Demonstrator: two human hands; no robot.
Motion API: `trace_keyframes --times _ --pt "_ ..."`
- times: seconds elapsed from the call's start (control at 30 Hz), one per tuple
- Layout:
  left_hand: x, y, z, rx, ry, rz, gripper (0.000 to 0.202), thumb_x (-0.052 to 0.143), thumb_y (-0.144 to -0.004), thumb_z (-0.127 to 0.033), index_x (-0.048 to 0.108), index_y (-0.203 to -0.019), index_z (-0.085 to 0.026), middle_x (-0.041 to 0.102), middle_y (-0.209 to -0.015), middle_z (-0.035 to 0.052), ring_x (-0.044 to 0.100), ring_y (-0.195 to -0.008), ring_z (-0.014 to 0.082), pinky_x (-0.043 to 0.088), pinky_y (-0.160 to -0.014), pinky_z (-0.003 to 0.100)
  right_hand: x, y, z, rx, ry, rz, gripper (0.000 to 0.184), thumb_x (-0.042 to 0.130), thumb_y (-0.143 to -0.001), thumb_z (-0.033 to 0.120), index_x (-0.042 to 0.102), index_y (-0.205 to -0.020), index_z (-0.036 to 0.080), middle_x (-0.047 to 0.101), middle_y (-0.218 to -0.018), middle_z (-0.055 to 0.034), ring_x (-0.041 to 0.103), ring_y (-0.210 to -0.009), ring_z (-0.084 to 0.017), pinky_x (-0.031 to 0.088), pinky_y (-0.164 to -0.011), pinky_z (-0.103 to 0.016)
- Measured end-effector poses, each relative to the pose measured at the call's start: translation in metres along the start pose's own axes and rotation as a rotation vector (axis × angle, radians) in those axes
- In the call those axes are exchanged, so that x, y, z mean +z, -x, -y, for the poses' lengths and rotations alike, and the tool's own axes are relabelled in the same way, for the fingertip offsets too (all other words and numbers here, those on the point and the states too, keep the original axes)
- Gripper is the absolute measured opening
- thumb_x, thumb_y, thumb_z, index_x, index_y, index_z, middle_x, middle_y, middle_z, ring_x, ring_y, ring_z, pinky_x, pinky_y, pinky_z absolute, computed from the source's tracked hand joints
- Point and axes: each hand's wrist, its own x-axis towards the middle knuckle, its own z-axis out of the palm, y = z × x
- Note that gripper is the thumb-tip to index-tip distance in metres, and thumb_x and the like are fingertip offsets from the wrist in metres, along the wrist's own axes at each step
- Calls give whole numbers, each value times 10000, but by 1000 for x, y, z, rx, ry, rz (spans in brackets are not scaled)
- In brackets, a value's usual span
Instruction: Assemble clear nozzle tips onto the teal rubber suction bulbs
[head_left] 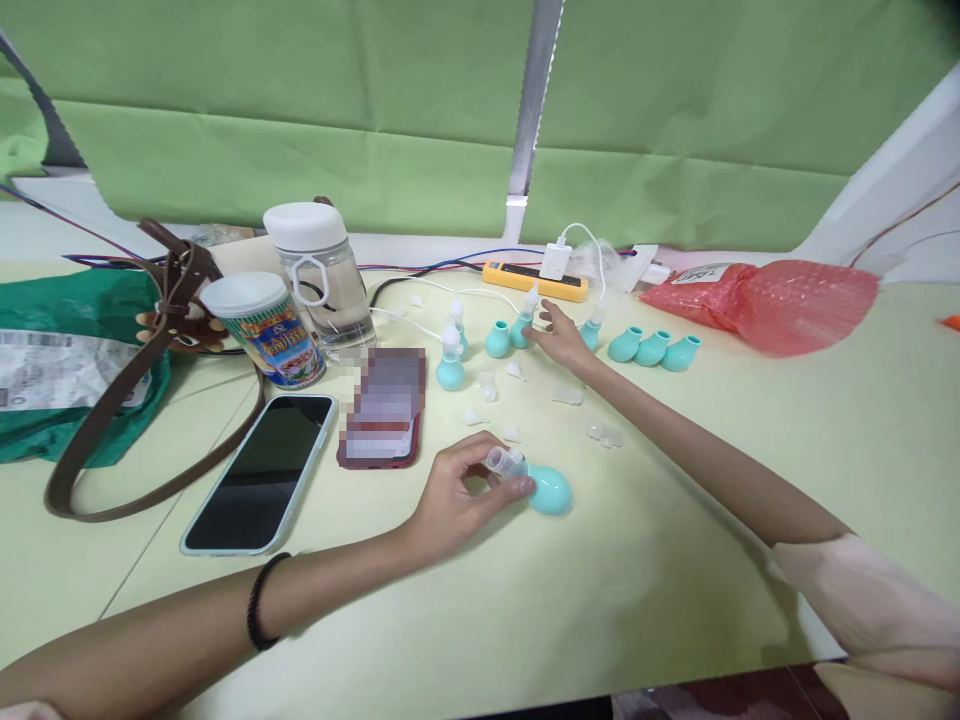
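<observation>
Bare table (675,570) open near and right, black phone (259,472) and red phone (382,412) just left of my left hand (450,497), bottle (324,275) and cup (264,330) far left, teal bulbs (652,347) and clear caps (604,434) crowding my right hand (561,338), red bag (757,300) far right.

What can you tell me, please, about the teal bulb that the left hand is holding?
The teal bulb is a small, rounded, glossy squeeze bulb that looks rubbery. It lies on its side on the pale table, with its round end toward the right. A clear plastic tip sits at its neck, pointing up and to the left. The left hand pinches that neck end between thumb and fingers. Nothing else touches it.
</observation>
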Motion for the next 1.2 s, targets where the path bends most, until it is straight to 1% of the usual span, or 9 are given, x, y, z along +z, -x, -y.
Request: trace_keyframes --times 0.07,0.13,0.23,0.37,0.7,0.87,1.0,1.13,1.2 --pt "0 0 -1 6 -3 8 144 606 -697 -258 570 -709 -119 516 -730 37 486 -687 127 404 -599 233 7 -3 -6 -43 27 -16 334 512 -677 359 530 -968 197 547 -1032 -79 483 -944 -237 361 -791 -418" --pt "0 0 -2 2 0 6 138 605 -696 -254 570 -697 -120 517 -720 35 487 -675 124 404 -589 231 9 0 -8 -74 53 -51 272 503 -682 387 549 -857 184 567 -976 -66 488 -910 -224 360 -775 -389" --pt "0 0 -1 -4 -2 0 133 609 -692 -250 572 -688 -123 521 -721 35 490 -673 124 406 -587 231 7 5 -8 -95 91 -118 290 531 -649 446 517 -758 177 585 -850 -46 509 -784 -195 372 -701 -331" --pt "0 0 0 -8 1 -2 135 616 -685 -245 575 -689 -116 525 -730 40 501 -678 124 410 -581 226 5 8 -5 -112 137 -161 309 554 -625 475 459 -670 185 566 -684 -8 497 -599 -146 361 -596 -274" --pt "2 1 -3 -66 63 -25 158 647 -649 -240 574 -710 -114 539 -727 31 520 -674 117 447 -586 212 7 0 0 -81 253 -191 354 540 -618 523 416 -600 191 549 -616 -18 472 -578 -153 324 -541 -265" --pt "2 3 -4 -122 44 -28 186 647 -649 -261 579 -743 -116 590 -741 48 542 -690 137 455 -646 255 3 2 1 -71 291 -161 391 544 -590 552 402 -533 193 523 -553 -18 464 -542 -153 317 -504 -266" --pt "2 3 -3 -125 84 -65 169 616 -683 -274 542 -750 -137 603 -844 58 552 -773 152 446 -717 278 -8 8 5 -56 356 -132 397 552 -571 557 407 -514 192 518 -539 -28 475 -545 -167 318 -477 -266" --pt "2 2 -1 -101 139 -155 156 542 -752 -279 521 -849 -159 572 -931 51 523 -890 161 415 -777 280 -28 17 20 -102 422 -1 343 539 -620 489 439 -504 181 526 -530 -33 490 -545 -166 340 -484 -268" --pt "2 1 0 -117 148 -155 171 514 -772 -294 532 -877 -159 573 -921 50 517 -896 164 402 -774 271 -38 24 30 -180 391 123 281 561 -627 421 477 -519 176 542 -538 -16 500 -537 -144 361 -502 -252"
